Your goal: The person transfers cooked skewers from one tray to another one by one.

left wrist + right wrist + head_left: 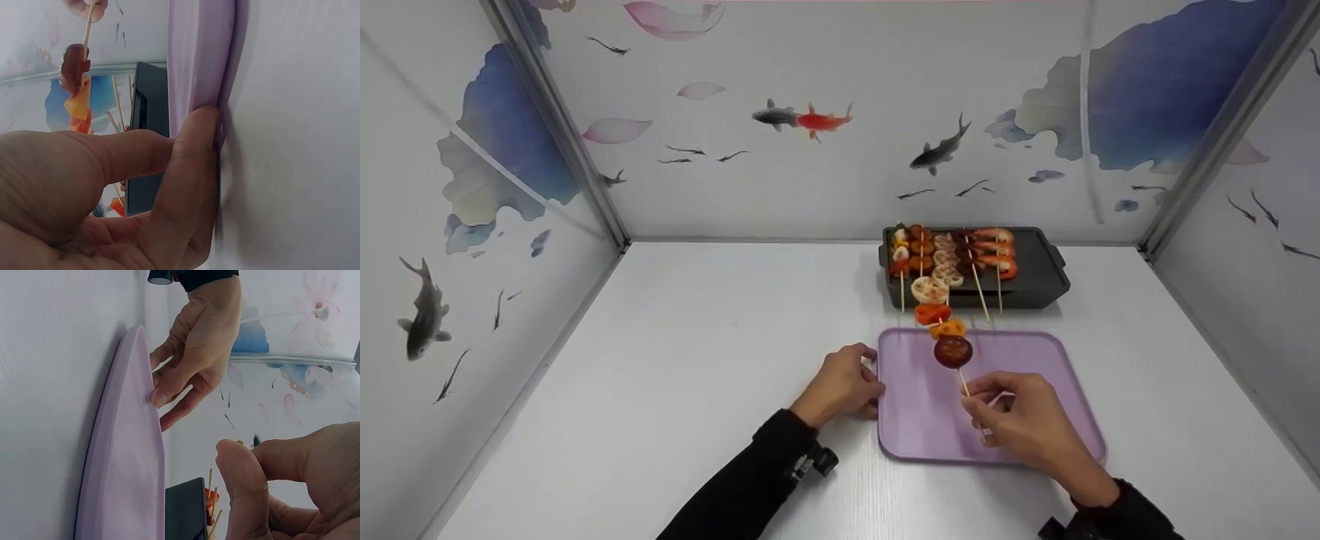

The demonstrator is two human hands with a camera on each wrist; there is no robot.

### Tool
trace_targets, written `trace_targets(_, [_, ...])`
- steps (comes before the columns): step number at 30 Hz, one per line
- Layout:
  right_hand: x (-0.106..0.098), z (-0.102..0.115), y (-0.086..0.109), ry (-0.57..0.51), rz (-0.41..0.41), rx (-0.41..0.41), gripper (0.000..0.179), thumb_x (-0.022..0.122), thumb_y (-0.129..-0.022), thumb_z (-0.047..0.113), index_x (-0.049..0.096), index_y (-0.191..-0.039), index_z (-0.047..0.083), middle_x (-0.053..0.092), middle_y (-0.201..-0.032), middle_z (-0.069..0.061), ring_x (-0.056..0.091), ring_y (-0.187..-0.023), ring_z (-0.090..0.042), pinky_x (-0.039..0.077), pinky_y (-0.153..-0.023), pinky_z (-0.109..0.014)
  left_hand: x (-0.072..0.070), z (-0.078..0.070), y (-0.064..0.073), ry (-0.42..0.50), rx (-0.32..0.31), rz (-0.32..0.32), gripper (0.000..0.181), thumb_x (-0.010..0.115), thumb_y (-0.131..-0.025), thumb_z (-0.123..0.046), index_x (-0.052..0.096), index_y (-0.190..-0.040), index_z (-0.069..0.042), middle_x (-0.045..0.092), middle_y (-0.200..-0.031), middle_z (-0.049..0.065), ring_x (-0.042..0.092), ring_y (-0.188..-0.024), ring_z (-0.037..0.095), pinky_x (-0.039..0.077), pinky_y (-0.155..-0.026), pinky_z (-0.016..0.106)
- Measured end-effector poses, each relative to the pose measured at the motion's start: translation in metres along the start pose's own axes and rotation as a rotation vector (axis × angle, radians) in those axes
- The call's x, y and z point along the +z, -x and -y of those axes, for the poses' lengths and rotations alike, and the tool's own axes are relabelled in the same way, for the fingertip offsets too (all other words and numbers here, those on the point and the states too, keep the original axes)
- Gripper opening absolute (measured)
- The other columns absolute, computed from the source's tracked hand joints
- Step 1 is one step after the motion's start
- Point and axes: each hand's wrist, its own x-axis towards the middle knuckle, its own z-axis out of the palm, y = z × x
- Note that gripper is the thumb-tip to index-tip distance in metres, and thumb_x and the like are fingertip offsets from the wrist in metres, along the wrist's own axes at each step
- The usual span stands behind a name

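Observation:
My right hand (pixel 1024 416) pinches the bare lower end of a food skewer (pixel 953 352) between thumb and fingers, above the tray. A round brown piece sits nearest the hand on it, then yellow and red pieces, with a pale lotus root slice at the far end. My left hand (pixel 840 382) grips the left edge of the lilac tray (pixel 907 405), which lies flat on the table. In the left wrist view the thumb and a finger (pixel 188 152) close on the tray's rim (pixel 197 67). The right wrist view hides the skewer's food.
Behind the tray stands a dark grey grill (pixel 1039 262) with several food skewers side by side on it, including shrimp (pixel 997 251); their sticks overhang its front. White panels printed with fish and leaves enclose the white table (pixel 697 360) at back and sides.

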Motion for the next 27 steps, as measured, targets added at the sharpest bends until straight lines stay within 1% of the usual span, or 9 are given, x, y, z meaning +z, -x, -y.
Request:
trace_targets(3, [0.003, -0.001, 0.003, 0.022, 0.015, -0.010, 0.014, 0.074, -0.080, 0.019, 0.070, -0.091, 0.011, 0.066, -0.073, -0.008, 0.065, -0.060, -0.027, 0.057, -0.048, -0.035, 0.000, 0.000, 0.000, -0.002, -0.009, 0.001, 0.056, 0.064, -0.078, -0.002, 0.043, -0.130, 0.000, 0.067, -0.085, 0.008, 0.070, -0.062, 0.022, 0.059, -0.055, 0.035])
trace_targets(9, [0.008, -0.002, 0.009, 0.085, 0.024, -0.026, 0.010, 0.075, -0.079, 0.021, 0.069, -0.087, 0.016, 0.066, -0.071, -0.003, 0.064, -0.057, -0.023, 0.055, -0.045, -0.033, 0.000, -0.001, -0.001, -0.006, -0.022, 0.002, 0.058, 0.064, -0.078, -0.002, 0.042, -0.131, -0.001, 0.067, -0.085, 0.009, 0.070, -0.062, 0.022, 0.059, -0.056, 0.035])
trace_targets(14, [0.011, -0.004, 0.014, 0.150, 0.041, -0.043, 0.010, 0.075, -0.079, 0.024, 0.069, -0.085, 0.020, 0.066, -0.071, 0.002, 0.062, -0.058, -0.018, 0.055, -0.049, -0.028, 0.000, -0.001, 0.000, -0.037, -0.003, -0.001, 0.057, 0.065, -0.078, -0.004, 0.043, -0.130, 0.000, 0.068, -0.083, 0.008, 0.070, -0.060, 0.022, 0.059, -0.055, 0.035])
trace_targets(16, [0.011, -0.005, 0.015, 0.156, 0.048, -0.040, 0.009, 0.075, -0.079, 0.024, 0.069, -0.085, 0.021, 0.066, -0.072, 0.002, 0.062, -0.058, -0.017, 0.055, -0.049, -0.028, 0.000, 0.000, 0.000, -0.048, 0.010, -0.004, 0.057, 0.065, -0.078, -0.004, 0.043, -0.130, 0.001, 0.068, -0.082, 0.007, 0.069, -0.059, 0.022, 0.059, -0.054, 0.034])
trace_targets(19, [0.012, -0.007, 0.017, 0.163, 0.065, -0.018, 0.010, 0.076, -0.078, 0.024, 0.069, -0.085, 0.020, 0.065, -0.073, 0.002, 0.062, -0.059, -0.017, 0.054, -0.049, -0.028, 0.000, 0.000, 0.000, -0.038, 0.010, -0.001, 0.057, 0.065, -0.078, -0.004, 0.043, -0.130, 0.001, 0.068, -0.082, 0.008, 0.069, -0.059, 0.023, 0.059, -0.054, 0.035])
trace_targets(22, [0.014, -0.008, 0.020, 0.150, 0.100, 0.013, 0.013, 0.076, -0.078, 0.025, 0.069, -0.087, 0.017, 0.065, -0.075, 0.000, 0.061, -0.059, -0.017, 0.054, -0.047, -0.029, 0.000, 0.000, 0.001, -0.035, 0.000, 0.001, 0.057, 0.065, -0.078, -0.004, 0.043, -0.130, 0.000, 0.068, -0.082, 0.008, 0.069, -0.059, 0.023, 0.059, -0.053, 0.035])
trace_targets(27, [0.017, -0.009, 0.022, 0.099, 0.160, 0.031, 0.019, 0.075, -0.079, 0.025, 0.069, -0.091, 0.012, 0.066, -0.077, -0.005, 0.062, -0.056, -0.020, 0.055, -0.045, -0.033, 0.000, -0.001, 0.000, -0.058, -0.021, -0.005, 0.058, 0.066, -0.078, -0.006, 0.043, -0.131, -0.001, 0.067, -0.083, 0.006, 0.069, -0.059, 0.021, 0.059, -0.053, 0.033])
